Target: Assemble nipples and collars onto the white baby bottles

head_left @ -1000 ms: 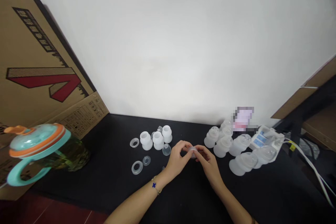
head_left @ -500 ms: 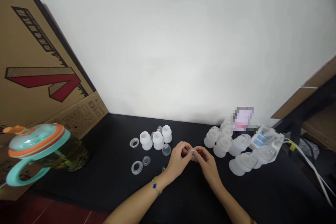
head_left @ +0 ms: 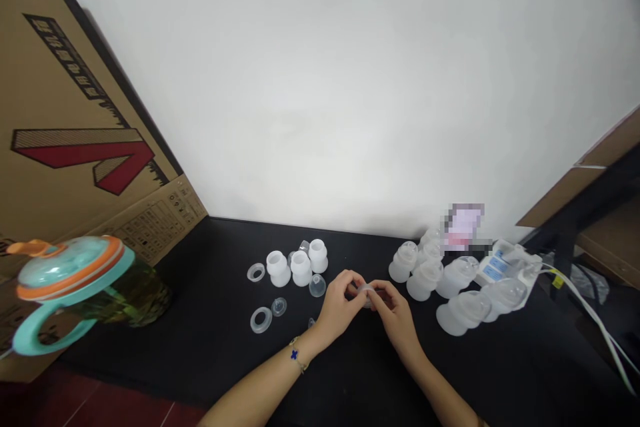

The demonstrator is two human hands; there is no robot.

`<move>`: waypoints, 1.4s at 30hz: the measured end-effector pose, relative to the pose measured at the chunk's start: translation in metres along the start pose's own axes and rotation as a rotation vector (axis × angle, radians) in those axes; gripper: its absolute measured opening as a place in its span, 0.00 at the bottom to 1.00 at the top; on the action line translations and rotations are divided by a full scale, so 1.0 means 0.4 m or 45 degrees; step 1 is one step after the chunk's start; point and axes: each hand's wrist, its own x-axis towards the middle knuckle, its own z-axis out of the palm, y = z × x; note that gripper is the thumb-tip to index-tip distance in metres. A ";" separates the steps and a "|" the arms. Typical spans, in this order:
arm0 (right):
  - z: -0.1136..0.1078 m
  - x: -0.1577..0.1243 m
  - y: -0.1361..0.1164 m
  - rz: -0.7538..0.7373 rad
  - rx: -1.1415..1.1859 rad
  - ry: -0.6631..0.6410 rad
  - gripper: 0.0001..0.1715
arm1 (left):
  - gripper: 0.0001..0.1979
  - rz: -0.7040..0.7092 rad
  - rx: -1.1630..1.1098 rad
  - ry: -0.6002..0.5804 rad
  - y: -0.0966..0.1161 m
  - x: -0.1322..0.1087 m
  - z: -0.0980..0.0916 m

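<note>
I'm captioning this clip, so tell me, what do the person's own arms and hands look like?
The left hand and right hand are gloveless, with slim fingers. The left wrist wears a thin gold-coloured chain bracelet with a blue, four-lobed charm. No sleeve is clear; something at the right forearm's cut-off end is indistinct.

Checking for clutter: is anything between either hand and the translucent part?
Nothing visible: the left hand and right hand both pinch the translucent part directly; the nearest capped bottle stands apart, to the right.
</note>
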 end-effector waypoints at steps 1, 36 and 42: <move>0.000 0.000 0.000 -0.003 -0.002 0.001 0.18 | 0.01 0.000 0.004 0.000 0.001 0.000 0.000; 0.005 -0.006 -0.012 -0.003 -0.042 -0.008 0.16 | 0.03 -0.023 0.110 0.006 0.007 0.000 -0.001; 0.007 -0.007 -0.019 0.006 -0.014 -0.002 0.17 | 0.03 -0.026 0.117 0.000 0.005 0.001 0.001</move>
